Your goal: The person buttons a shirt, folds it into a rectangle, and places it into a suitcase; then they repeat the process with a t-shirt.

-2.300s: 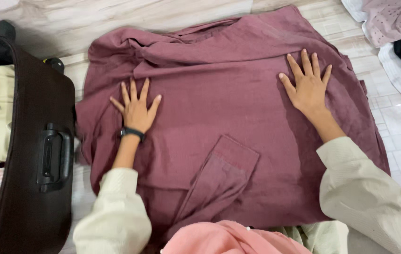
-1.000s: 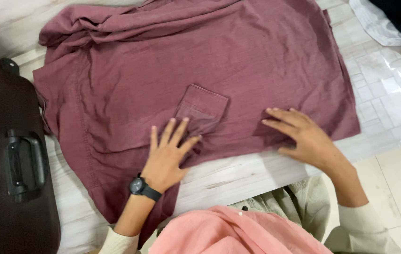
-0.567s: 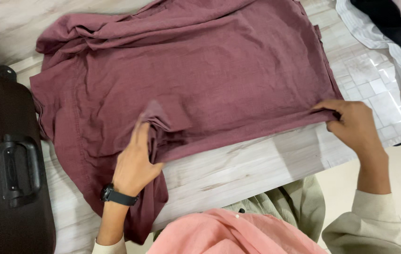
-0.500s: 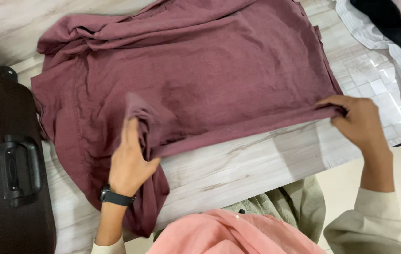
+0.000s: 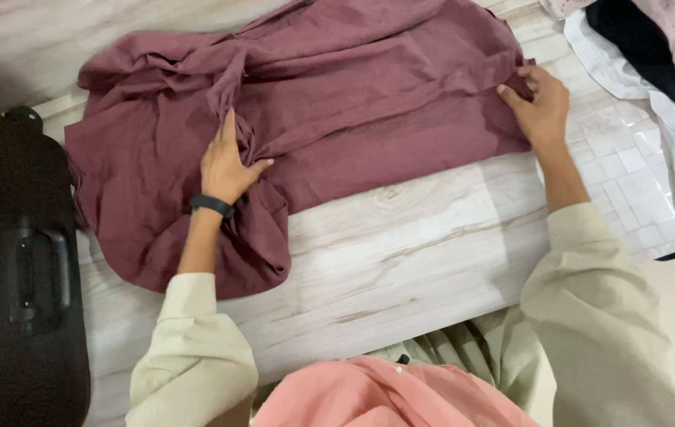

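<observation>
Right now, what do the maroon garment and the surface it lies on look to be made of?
Maroon garment: soft woven cloth, probably cotton or linen; matte, bunching into creases. Surface: pale wood-grain board, likely laminate; smooth, with streaky grain lines and a faint sheen.

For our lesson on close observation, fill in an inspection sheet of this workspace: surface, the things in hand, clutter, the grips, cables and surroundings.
Surface: pale wood-grain top, bare along the near edge, with a tile-patterned part at the right.
Things in hand: maroon garment, folded up away from the person, bunched and creased at its left end.
Clutter: dark suitcase with a handle at the left; white and black clothes heaped at the right.
Grips: left hand pinches a gathered fold; right hand pinches the garment's right edge. A black wristband sits on the left wrist.
Cables: nothing seen.
Surroundings: pale floor at lower right; the person's cream sleeves and pink cloth at the bottom.
</observation>
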